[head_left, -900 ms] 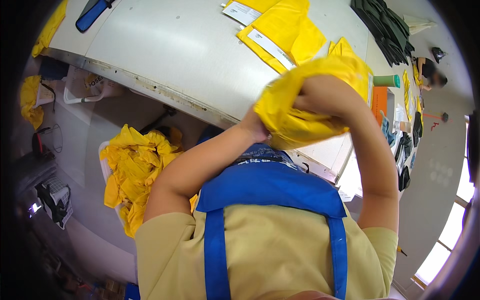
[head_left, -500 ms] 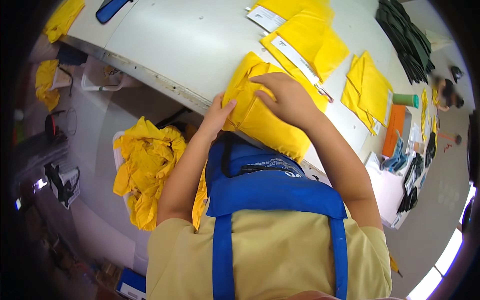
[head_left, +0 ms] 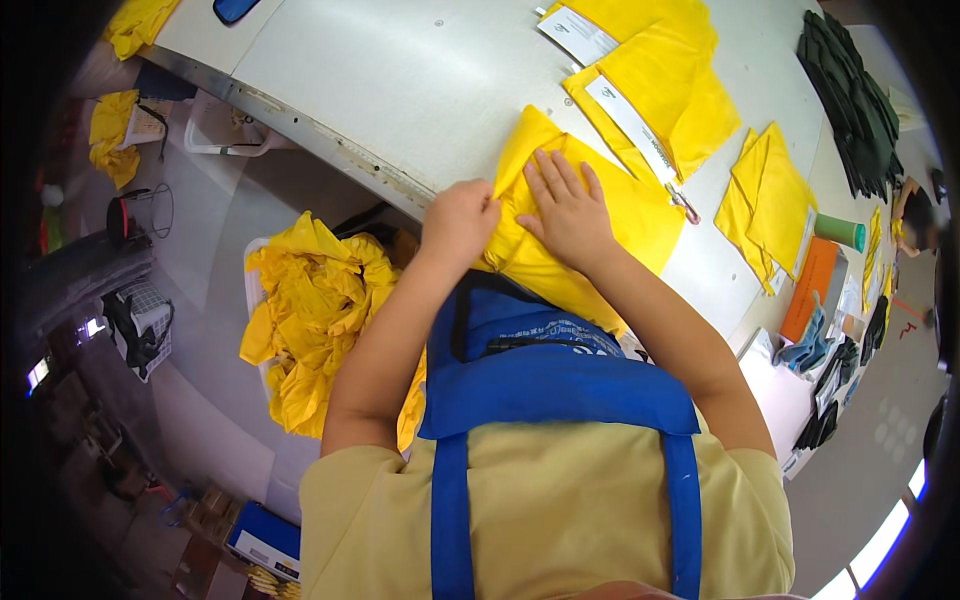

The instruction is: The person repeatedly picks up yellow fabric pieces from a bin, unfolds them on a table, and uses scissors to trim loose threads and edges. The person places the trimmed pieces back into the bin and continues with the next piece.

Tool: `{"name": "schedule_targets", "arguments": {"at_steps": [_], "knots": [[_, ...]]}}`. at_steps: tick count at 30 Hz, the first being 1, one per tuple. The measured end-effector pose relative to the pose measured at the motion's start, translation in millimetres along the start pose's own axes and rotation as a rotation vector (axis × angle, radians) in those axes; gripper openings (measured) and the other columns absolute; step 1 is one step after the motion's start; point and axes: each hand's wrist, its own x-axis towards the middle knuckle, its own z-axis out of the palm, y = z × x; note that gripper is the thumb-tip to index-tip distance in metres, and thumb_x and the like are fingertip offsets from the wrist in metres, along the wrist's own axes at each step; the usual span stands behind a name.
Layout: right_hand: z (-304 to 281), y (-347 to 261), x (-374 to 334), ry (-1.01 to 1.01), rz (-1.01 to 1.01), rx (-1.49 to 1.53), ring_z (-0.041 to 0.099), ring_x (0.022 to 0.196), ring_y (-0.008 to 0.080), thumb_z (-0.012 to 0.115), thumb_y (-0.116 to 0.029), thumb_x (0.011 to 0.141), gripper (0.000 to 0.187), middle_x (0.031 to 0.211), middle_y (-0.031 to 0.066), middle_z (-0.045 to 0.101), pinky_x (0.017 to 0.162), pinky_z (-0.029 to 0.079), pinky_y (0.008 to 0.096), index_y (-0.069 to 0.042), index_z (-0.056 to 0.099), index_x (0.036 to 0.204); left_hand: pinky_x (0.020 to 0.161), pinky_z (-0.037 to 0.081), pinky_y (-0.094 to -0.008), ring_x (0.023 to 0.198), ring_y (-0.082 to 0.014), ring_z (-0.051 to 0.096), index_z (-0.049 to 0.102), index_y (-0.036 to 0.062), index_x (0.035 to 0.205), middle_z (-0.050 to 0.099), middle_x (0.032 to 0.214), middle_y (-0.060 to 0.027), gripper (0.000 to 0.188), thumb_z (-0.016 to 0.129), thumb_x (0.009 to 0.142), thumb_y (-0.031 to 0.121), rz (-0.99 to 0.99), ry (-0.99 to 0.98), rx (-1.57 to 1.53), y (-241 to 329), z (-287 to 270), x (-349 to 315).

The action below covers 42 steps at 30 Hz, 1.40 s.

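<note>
A piece of yellow cloth (head_left: 640, 235), partly folded, lies over the near edge of the pale table (head_left: 370, 80) and hangs down against my blue apron (head_left: 550, 395). My left hand (head_left: 462, 222) is closed at the cloth's left edge, pinching it between thumb and fingers. Flat on top of the cloth rests my right hand (head_left: 572, 215), fingers stretched and a little spread. Creases run between the two hands. Just beyond the cloth are folded yellow pieces (head_left: 665, 80) with white printed cards (head_left: 630, 125) on them.
Small scissors (head_left: 685, 207) lie right of the cloth. Farther right are more folded yellow pieces (head_left: 765, 200), a green cylinder (head_left: 840, 231), an orange box (head_left: 808, 300) and dark folded pieces (head_left: 850, 110). Below the table edge, crumpled yellow cloth (head_left: 320, 320) fills a white bin (head_left: 256, 285).
My right hand has gone from curved over the cloth to flat upon it. My left hand has closed on the cloth's edge. The view has shifted slightly.
</note>
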Motion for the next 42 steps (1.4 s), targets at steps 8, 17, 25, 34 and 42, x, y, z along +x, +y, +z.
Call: {"name": "schedule_targets", "arguments": {"at_steps": [8,17,25,34,42], "knots": [[11,2,17,-0.039,0.016,0.158,0.016,0.140,0.0287,0.054,-0.052,0.081,0.078,0.148,0.0140,0.026,0.112,0.006,0.0498,-0.003,0.035,0.138,0.060,0.047,-0.0405,0.068,-0.0348,0.060,0.055,0.0002,0.079,0.061,0.073,-0.0192,0.015,0.061,0.076,0.014,0.080,-0.002,0.094,8,17,10],[13,-3,13,-0.087,0.022,0.326,0.016,0.140,0.0334,0.072,-0.038,0.064,0.089,0.147,0.0182,0.027,0.113,0.009,0.0488,-0.003,0.036,0.137,0.059,0.050,-0.0338,0.063,-0.0269,0.063,0.057,0.0000,0.079,0.064,0.070,-0.0146,0.012,0.063,0.076,0.011,0.018,-0.226,-0.129,-5,32,22],[-1,-44,-32,0.167,-0.475,0.369,0.051,0.080,0.0204,0.060,-0.018,0.074,0.014,0.080,0.0033,0.053,0.069,0.039,0.0353,-0.011,0.060,0.086,0.060,0.051,-0.0320,0.064,-0.0248,0.063,0.060,-0.0023,0.081,0.064,0.072,-0.0152,0.017,0.065,0.074,0.013,-0.056,-0.340,-0.099,-4,35,41],[7,-48,-38,0.164,-0.411,0.435,0.056,0.076,0.0242,0.054,-0.014,0.075,0.008,0.077,0.0074,0.055,0.068,0.047,0.0329,-0.008,0.057,0.080,0.053,0.049,-0.0264,0.053,-0.0169,0.061,0.059,-0.0029,0.083,0.063,0.069,-0.0114,0.014,0.064,0.077,0.009,-0.018,-0.316,-0.209,-11,32,32],[-35,-39,-27,0.284,-0.184,0.538,0.058,0.071,0.0296,0.063,-0.006,0.073,0.020,0.079,0.0134,0.058,0.064,0.049,0.0365,-0.004,0.058,0.092,0.060,0.048,-0.0370,0.067,-0.0290,0.058,0.059,0.0051,0.076,0.058,0.071,-0.0112,0.009,0.065,0.075,0.012,0.370,0.190,-0.067,-2,18,-63]]}}
